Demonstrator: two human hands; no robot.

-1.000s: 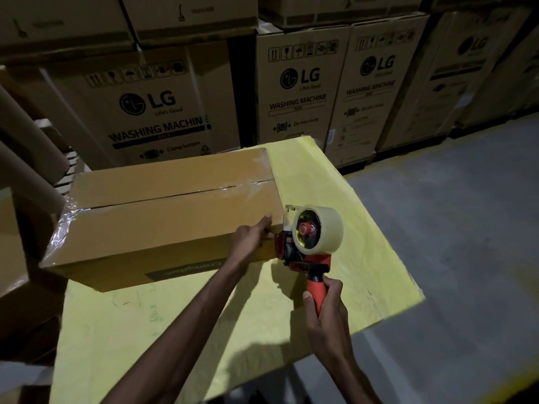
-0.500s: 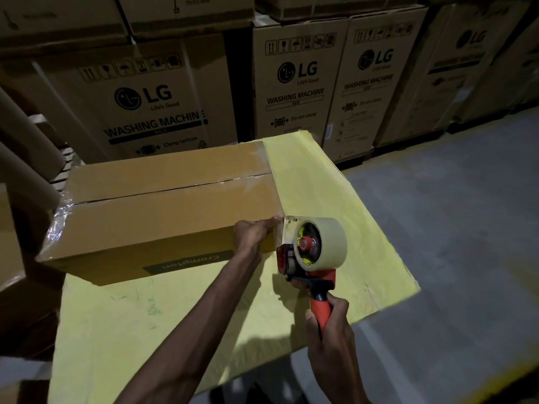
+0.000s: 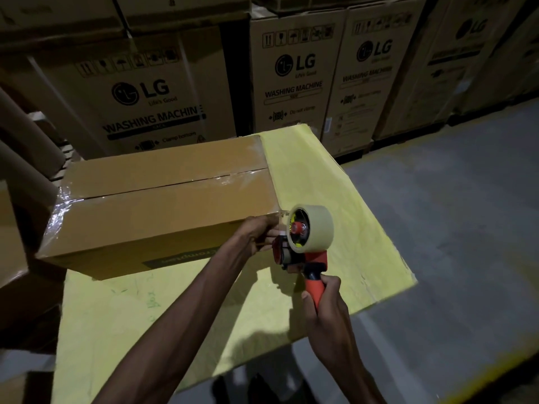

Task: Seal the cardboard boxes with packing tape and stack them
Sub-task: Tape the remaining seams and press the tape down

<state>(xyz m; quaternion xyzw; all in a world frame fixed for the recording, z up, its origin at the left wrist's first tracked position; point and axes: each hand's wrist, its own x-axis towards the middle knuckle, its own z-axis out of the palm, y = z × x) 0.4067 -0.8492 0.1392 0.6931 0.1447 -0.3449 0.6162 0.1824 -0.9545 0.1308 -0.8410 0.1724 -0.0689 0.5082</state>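
The brown rectangular cardboard box (image 3: 163,205) lies flat on the yellow-covered tabletop (image 3: 335,182), toward its far left part, with the top flaps closed. We note clear tape already shining along the centre seam and wrapped over the left end.

We find the left hand (image 3: 256,233) at the box's near right corner, its fingers (image 3: 269,233) bent against the end of the box, apparently pinching or pressing the free end of the tape; the contact itself is too small to confirm. The right hand (image 3: 323,298) is closed in a full grip round the orange handle of the red-and-black tape dispenser carrying a beige tape roll (image 3: 306,237). The dispenser stands just beside the right end of the box, above the tabletop.

We judge the step in hand to be anchoring a strip at this right end. To do it well, we recommend:
- pressing the tape end flat on the end face before any pull, so that it does not lift;
- keeping the dispenser in line with the seam or edge being covered, so that the strip lies straight;
- holding steady tension, to avoid creases and trapped air;
- bracing the box with the left hand, as the yellow cover may let it slide.

Stacking is not yet begun. Large printed washing-machine cartons (image 3: 297,74) stand behind the tabletop.
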